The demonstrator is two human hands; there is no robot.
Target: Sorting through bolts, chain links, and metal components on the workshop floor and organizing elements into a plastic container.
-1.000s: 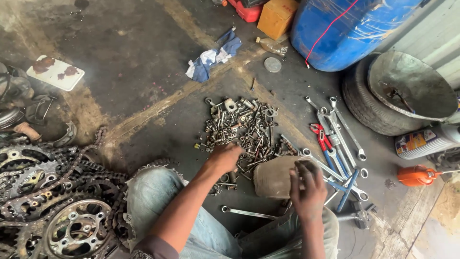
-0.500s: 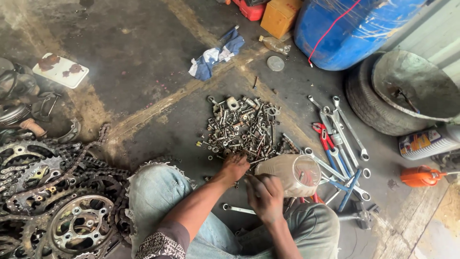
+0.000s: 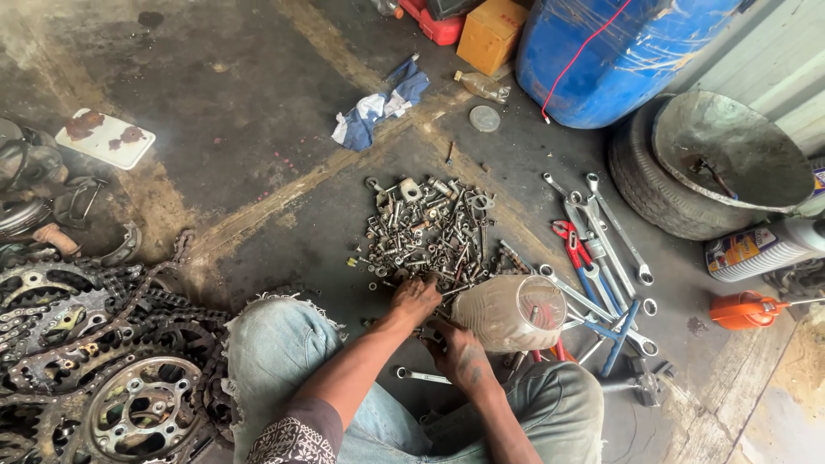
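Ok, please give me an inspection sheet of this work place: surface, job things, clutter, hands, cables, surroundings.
Surface: stained concrete floor, cracked.
Job's things: pile of bolts and nuts; clear plastic jar lying on its side.
Clutter: spanners, red pliers, chains and sprockets, rag.
Hands: left hand at the pile's edge; right hand by the jar; grip hidden.
Cables: red cord on blue drum.
Surroundings: tyre with metal basin, orange box.

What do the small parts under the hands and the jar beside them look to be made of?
Pile of bolts and nuts: probably steel, dull grey with greasy sheen. Jar: likely clear plastic, cloudy and grimy, contents showing through. Left hand and right hand reach the pile's near edge.
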